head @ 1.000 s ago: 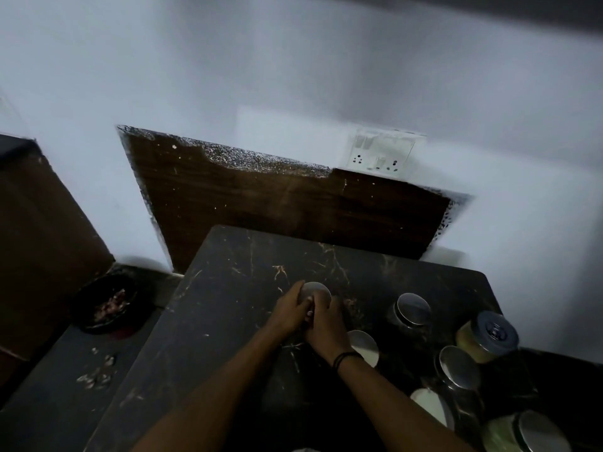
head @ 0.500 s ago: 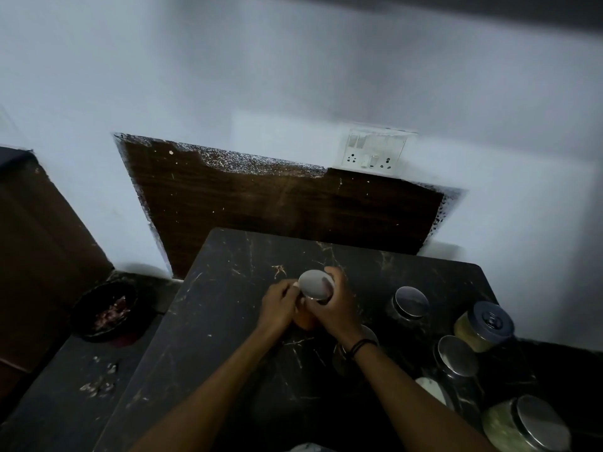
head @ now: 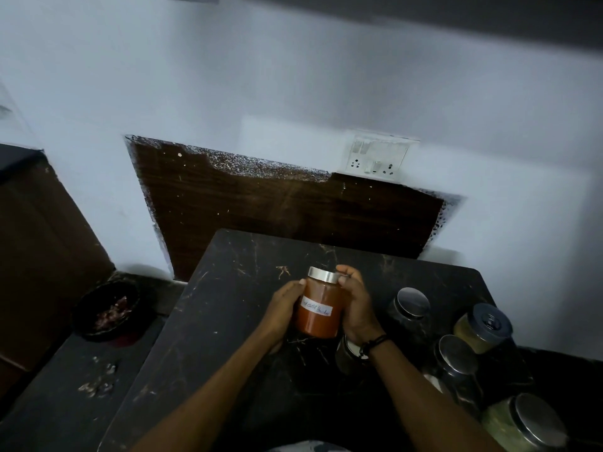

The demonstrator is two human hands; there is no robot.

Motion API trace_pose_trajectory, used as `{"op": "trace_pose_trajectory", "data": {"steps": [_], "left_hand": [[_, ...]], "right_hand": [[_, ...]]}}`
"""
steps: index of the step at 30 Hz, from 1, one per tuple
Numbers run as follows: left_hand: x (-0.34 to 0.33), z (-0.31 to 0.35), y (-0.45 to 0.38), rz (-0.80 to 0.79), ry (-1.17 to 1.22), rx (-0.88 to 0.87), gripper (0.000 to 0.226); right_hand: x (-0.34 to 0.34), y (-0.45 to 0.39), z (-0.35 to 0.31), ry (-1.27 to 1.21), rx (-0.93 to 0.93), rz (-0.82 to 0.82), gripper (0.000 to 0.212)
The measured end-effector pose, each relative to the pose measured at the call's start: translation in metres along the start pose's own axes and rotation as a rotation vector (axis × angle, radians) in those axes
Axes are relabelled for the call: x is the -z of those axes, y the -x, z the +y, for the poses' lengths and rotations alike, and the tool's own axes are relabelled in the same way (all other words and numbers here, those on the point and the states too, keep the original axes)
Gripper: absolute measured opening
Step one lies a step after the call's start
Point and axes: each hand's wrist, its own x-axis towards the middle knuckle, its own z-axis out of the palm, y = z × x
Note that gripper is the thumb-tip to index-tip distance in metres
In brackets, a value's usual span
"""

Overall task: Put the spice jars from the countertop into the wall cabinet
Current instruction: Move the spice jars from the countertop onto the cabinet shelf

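The dark marbled bench (head: 228, 337) carries six spice jars in view: one in my hands and five at the right, one of them partly hidden behind my right wrist. One black bowl (head: 106, 311) of reddish scraps sits on the lower counter at the left. The red-powder jar (head: 319, 308), labelled, steel-lidded and nearly full, is now lifted off the bench and tilted toward me; half a second ago it stood upright. My left hand (head: 284, 308) and right hand (head: 357, 305) form the grip, clamped on its two sides. Two jars at the right, (head: 479, 327) and (head: 518, 425), hold greenish-yellow powder.
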Motion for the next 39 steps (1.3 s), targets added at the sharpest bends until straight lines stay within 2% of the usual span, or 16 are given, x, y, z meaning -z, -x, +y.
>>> {"op": "trace_pose_trajectory", "data": {"steps": [3, 8, 13, 17, 30, 34, 39], "left_hand": [[-0.004, -0.004, 0.005, 0.033, 0.019, 0.035, 0.033], [-0.011, -0.008, 0.01, 0.066, 0.043, 0.079, 0.033], [-0.014, -0.005, 0.01, 0.069, 0.07, 0.06, 0.03], [-0.017, 0.016, 0.002, 0.074, 0.086, -0.02, 0.032], [-0.051, 0.19, -0.022, 0.075, 0.131, -0.366, 0.04], [-0.064, 0.249, -0.025, 0.085, 0.141, -0.469, 0.035], [-0.074, 0.316, -0.021, 0.09, 0.061, -0.637, 0.03]], "right_hand": [[0.0, 0.005, 0.007, -0.02, -0.045, 0.052, 0.046], [-0.001, 0.017, 0.009, -0.001, -0.104, 0.125, 0.057], [-0.002, 0.024, 0.0, 0.005, -0.071, 0.124, 0.047], [-0.005, 0.025, -0.019, -0.025, 0.006, 0.048, 0.045], [-0.058, -0.001, -0.176, 0.103, 0.383, -0.146, 0.057], [-0.078, -0.004, -0.232, 0.138, 0.5, -0.096, 0.06], [-0.101, -0.001, -0.286, 0.103, 0.67, 0.03, 0.044]]}}
